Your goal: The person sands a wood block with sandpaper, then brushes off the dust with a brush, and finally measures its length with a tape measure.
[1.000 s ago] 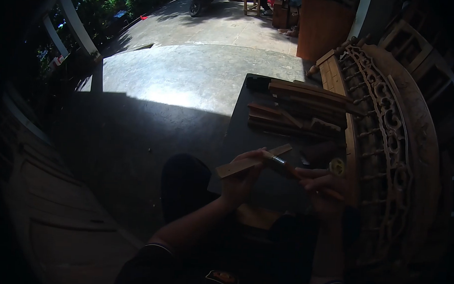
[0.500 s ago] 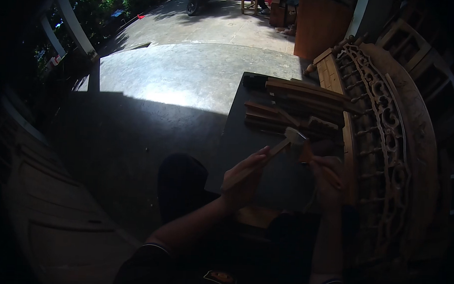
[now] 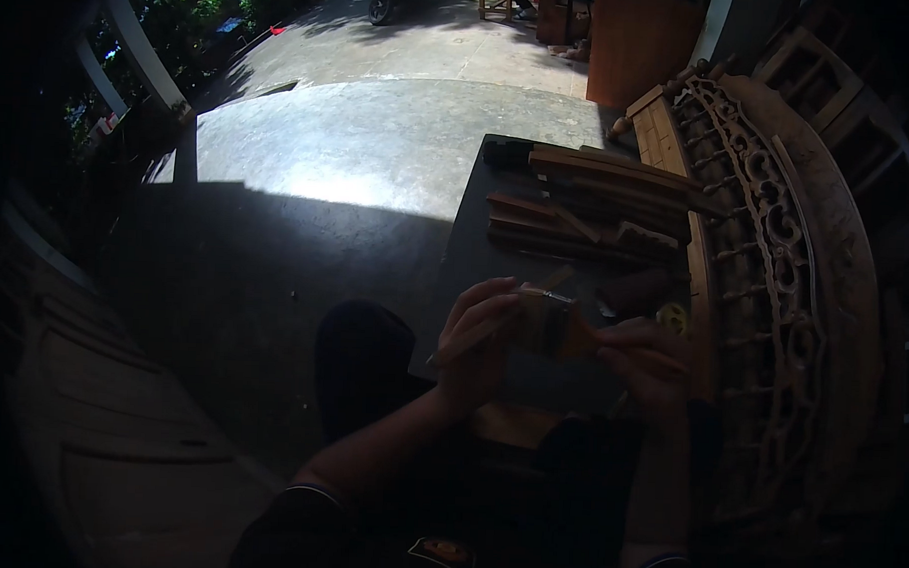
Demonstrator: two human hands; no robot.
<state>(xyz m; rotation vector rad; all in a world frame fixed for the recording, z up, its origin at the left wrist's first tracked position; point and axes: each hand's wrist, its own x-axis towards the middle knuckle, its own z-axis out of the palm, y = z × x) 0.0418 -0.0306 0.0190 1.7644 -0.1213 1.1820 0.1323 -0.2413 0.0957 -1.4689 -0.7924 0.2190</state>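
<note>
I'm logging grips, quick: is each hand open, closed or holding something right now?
Left hand: closed on a thin strip of wood.
Right hand: closed on the handle of a wide brush.

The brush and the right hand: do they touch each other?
Touching: in the head view, the right hand grips the brush by its handle.

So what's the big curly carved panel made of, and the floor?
The carved panel looks like wood, maybe unpainted: it's dull and brown. The floor looks like concrete, maybe polished smooth: it's grey and gleams where sunlight hits.
</note>
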